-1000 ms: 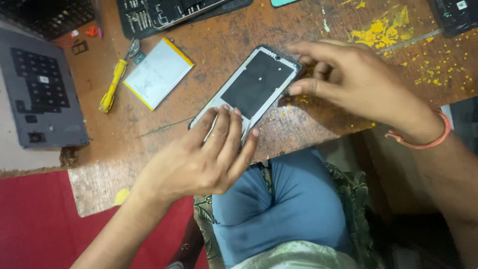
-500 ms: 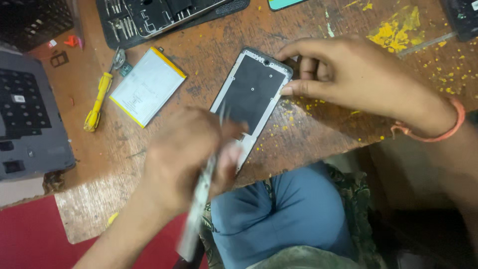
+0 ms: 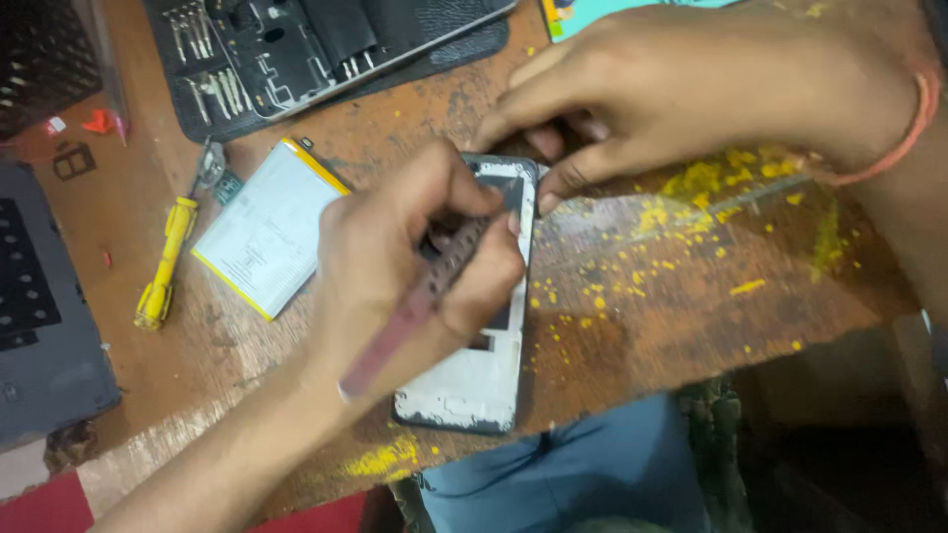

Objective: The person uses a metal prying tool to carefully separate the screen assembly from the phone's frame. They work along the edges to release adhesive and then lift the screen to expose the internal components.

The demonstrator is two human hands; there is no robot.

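Head view: a reddish tool point(image 3: 415, 311) is pinched by the left hand point(image 3: 405, 257) over the phone frame point(image 3: 484, 365) (overhanging the table's point(image 3: 671, 296) near edge), its far end gripped by right hand point(image 3: 691, 89) fingertips.

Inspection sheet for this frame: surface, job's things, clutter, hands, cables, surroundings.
Surface: worn wooden bench, flecked with yellow crumbs.
Job's things: opened phone frame lying flat; reddish pen-like tool over it.
Clutter: flat white battery, yellow screwdriver, black tool case, grey keyboard.
Hands: left hand grips the tool; right hand presses the frame's top edge.
Cables: nothing seen.
Surroundings: blue-clad lap below the bench edge.
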